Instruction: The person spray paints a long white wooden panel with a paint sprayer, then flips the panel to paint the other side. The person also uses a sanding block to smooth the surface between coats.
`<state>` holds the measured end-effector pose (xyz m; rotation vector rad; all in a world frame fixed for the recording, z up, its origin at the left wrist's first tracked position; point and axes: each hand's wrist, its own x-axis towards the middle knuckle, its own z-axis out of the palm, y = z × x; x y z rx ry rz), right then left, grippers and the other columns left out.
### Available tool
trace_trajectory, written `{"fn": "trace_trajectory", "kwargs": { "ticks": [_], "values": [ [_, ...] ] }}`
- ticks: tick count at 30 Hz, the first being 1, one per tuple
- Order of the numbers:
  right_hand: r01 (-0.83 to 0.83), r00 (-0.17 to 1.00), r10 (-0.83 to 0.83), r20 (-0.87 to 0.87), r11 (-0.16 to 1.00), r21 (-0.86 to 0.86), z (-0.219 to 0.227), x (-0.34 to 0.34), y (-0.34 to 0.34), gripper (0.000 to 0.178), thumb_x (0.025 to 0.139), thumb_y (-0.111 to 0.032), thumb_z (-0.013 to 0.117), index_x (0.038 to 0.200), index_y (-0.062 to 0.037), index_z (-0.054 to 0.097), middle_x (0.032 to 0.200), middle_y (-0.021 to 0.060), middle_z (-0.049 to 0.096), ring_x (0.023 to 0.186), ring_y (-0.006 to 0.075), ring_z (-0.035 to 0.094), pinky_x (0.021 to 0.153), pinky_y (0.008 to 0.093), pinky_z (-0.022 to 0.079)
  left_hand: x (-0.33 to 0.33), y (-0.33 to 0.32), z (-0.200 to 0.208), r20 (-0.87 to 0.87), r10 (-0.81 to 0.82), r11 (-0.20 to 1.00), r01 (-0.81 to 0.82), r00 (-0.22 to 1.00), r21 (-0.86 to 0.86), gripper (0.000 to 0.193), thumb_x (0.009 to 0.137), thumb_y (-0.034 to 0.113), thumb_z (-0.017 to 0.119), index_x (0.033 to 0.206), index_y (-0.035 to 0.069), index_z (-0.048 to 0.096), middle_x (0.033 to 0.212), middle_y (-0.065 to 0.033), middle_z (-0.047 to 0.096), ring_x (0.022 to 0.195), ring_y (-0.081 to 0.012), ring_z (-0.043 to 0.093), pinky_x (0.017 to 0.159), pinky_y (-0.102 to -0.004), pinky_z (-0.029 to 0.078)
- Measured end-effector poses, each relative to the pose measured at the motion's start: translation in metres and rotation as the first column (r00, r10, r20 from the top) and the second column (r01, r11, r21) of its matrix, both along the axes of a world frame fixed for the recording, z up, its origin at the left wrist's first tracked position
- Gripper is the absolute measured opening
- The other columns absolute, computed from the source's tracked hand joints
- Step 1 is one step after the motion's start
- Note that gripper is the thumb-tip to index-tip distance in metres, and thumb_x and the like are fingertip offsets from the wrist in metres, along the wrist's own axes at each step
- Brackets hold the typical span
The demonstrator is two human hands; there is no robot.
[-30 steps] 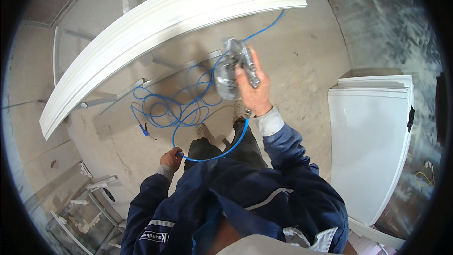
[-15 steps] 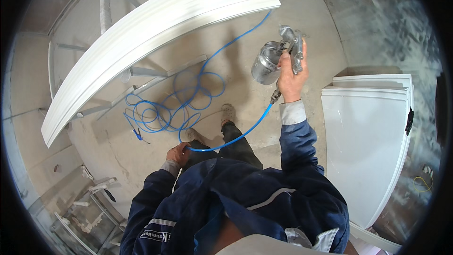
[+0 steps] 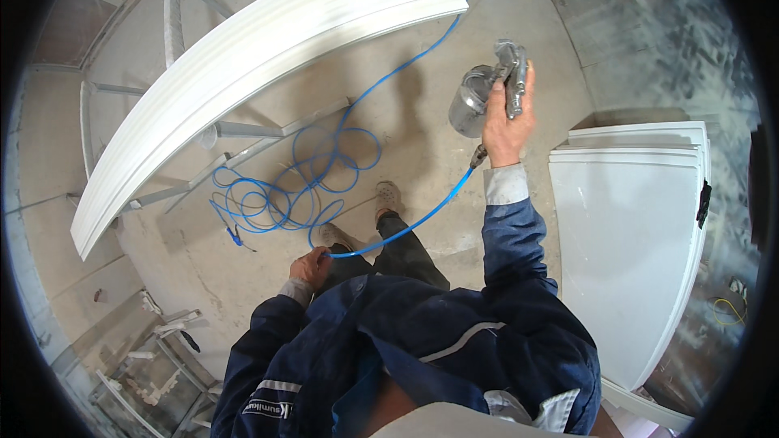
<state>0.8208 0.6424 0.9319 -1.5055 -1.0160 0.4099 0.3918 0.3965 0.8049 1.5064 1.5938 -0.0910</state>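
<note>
A metal spray gun (image 3: 513, 73) with a round silver paint cup (image 3: 469, 104) is gripped in my right hand (image 3: 508, 130), held out at arm's length. From the gun's handle a blue air hose (image 3: 438, 209) curves down toward my body. My left hand (image 3: 310, 268) is closed around that hose near my left thigh. Beyond it, the hose lies in loose coils (image 3: 280, 195) on the floor and runs away to the far side. Ahead of me, a long white panel (image 3: 268, 45) with a ridged, moulded face rests on a metal stand (image 3: 174, 20).
Several white panels (image 3: 629, 251) lean in a stack at the right, beside a paint-smeared wall (image 3: 641, 32). A metal frame (image 3: 166, 357) spotted with paint stands at the lower left. A small blue tool or fitting (image 3: 234, 237) lies on the floor near the coils.
The spray gun in my right hand has shifted slightly right and turned a little, its cup moving right with it. My left hand keeps its hold on the hose.
</note>
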Motion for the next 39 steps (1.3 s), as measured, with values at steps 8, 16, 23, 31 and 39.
{"fn": "trace_trajectory", "kwargs": {
  "ticks": [8,16,23,31,39],
  "values": [
    [-0.193,0.979,0.19,-0.07,0.98,-0.04,-0.008,-0.065,-0.031,0.057,0.099,-0.007,0.063,0.153,0.0,0.044,0.126,0.0172,0.068,0.112,0.019,0.066,0.095,0.0317,0.052,-0.037,-0.037,-0.004,-0.027,0.039,0.999,-0.039,0.999,-0.017,0.025,0.093,0.029,0.066,0.114,0.014,0.068,0.097,-0.0127,0.076,0.093,-0.0312,0.074,0.082,-0.0414,0.057],
    [-0.377,0.926,0.377,0.013,0.926,-0.002,-0.005,-0.166,-0.076,0.057,0.098,-0.006,0.064,0.151,0.0018,0.045,0.126,0.0183,0.068,0.111,0.0194,0.066,0.093,0.0324,0.053,-0.099,-0.107,-0.012,-0.063,0.12,0.992,-0.122,0.991,-0.027,0.025,0.093,0.028,0.066,0.115,0.015,0.068,0.098,-0.0118,0.077,0.093,-0.0307,0.074,0.082,-0.0414,0.058],
    [-0.643,0.752,0.649,-0.119,0.761,0.082,0.009,-0.284,-0.132,0.057,0.097,-0.004,0.063,0.151,0.002,0.045,0.125,0.0181,0.068,0.111,0.0208,0.066,0.093,0.0334,0.053,-0.162,-0.192,-0.022,-0.196,0.135,0.979,-0.161,0.971,-0.128,0.026,0.094,0.029,0.064,0.116,0.016,0.067,0.099,-0.0127,0.077,0.095,-0.0321,0.074,0.084,-0.0435,0.057],
    [-0.834,0.405,0.817,-0.409,0.514,0.202,0.033,-0.365,-0.158,0.062,0.099,-0.014,0.064,0.154,0.0014,0.04,0.118,0.0143,0.069,0.102,0.0188,0.066,0.092,0.031,0.052,-0.197,-0.243,-0.022,-0.269,0.161,0.976,-0.194,0.95,-0.099,0.023,0.095,0.029,0.063,0.113,0.016,0.068,0.095,-0.0156,0.076,0.092,-0.0348,0.074,0.081,-0.0452,0.058],
    [-0.517,0.747,0.49,-0.45,0.853,0.072,0.001,-0.274,-0.121,0.057,0.1,-0.009,0.063,0.152,0.0055,0.041,0.112,0.007,0.07,0.095,0.0095,0.063,0.085,0.0264,0.054,-0.147,-0.211,-0.038,-0.247,0.11,0.986,-0.136,0.963,-0.093,0.023,0.096,0.03,0.063,0.115,0.018,0.068,0.099,-0.0122,0.076,0.096,-0.0342,0.073,0.082,-0.0454,0.057]
  ]
}}
